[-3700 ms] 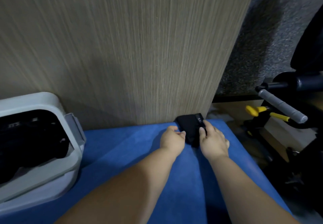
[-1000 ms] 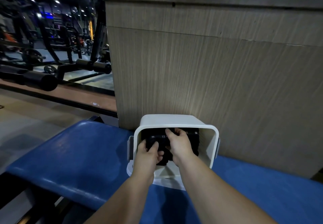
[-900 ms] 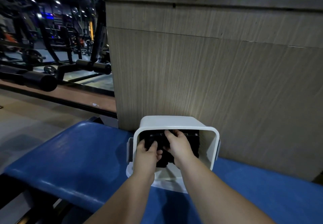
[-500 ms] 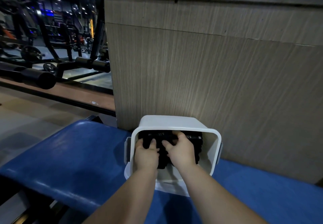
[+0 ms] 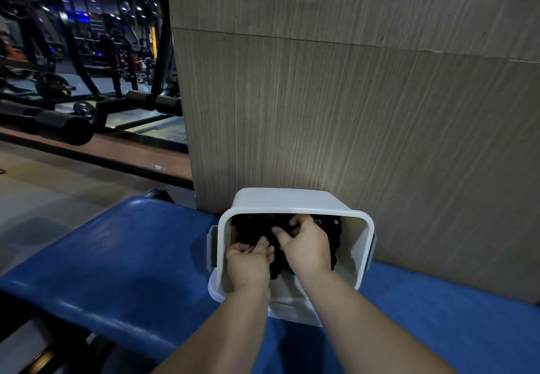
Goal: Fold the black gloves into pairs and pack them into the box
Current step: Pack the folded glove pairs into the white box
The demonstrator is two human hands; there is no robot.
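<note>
Black gloves (image 5: 252, 227), likely soft and light: left grip (image 5: 248, 260) and right grip (image 5: 306, 247) pinch them inside box (image 5: 292, 200); grasp across fold.

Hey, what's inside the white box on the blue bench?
Black gloves are piled in the white box, with the left hand and right hand on them. The hands cover the pile's middle; the count is hidden.

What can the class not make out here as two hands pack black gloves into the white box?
Head view only:
1. Number of black fabric gloves in the white plastic box: both hands cover the dark pile.
2. Whether the left hand grips a glove: its fingers curl out of sight.
3. Glove lettering: the right hand hides most.
</note>
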